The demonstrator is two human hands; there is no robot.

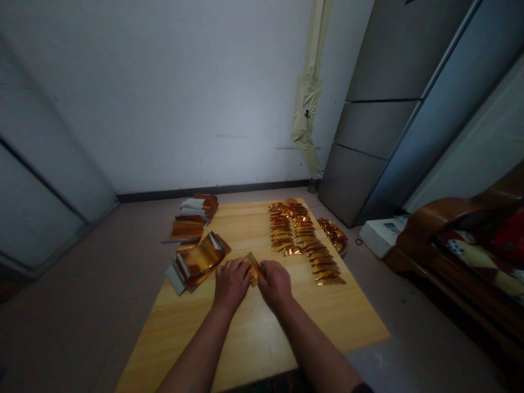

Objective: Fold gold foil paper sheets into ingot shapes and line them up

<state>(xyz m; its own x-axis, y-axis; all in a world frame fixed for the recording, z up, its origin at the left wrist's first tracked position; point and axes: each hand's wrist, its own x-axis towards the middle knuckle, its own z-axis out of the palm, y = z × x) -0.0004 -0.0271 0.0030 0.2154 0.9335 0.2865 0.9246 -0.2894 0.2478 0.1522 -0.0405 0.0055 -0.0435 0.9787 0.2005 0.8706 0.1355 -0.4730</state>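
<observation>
Over the middle of the wooden table [245, 344], a piece of gold foil paper [254, 265] is between my two hands. My left hand [233, 279] has its fingers closed on the left side of the sheet. On the other side, my right hand [276, 281] pinches the right edge, thumb toward me. The paper looks partly folded; its underside is hidden by my fingers. Just left of my left hand lies a loose stack of gold foil sheets [200, 256]. To the right, rows of folded gold foil pieces [323, 262] overlap one another.
More foil sheets [187, 228] sit at the table's far left corner. Beyond the right edge, a container of folded gold pieces [333, 234] stands low by the floor. A grey refrigerator [368, 120], a white box [379, 237] and a carved wooden seat [450, 229] are on the right.
</observation>
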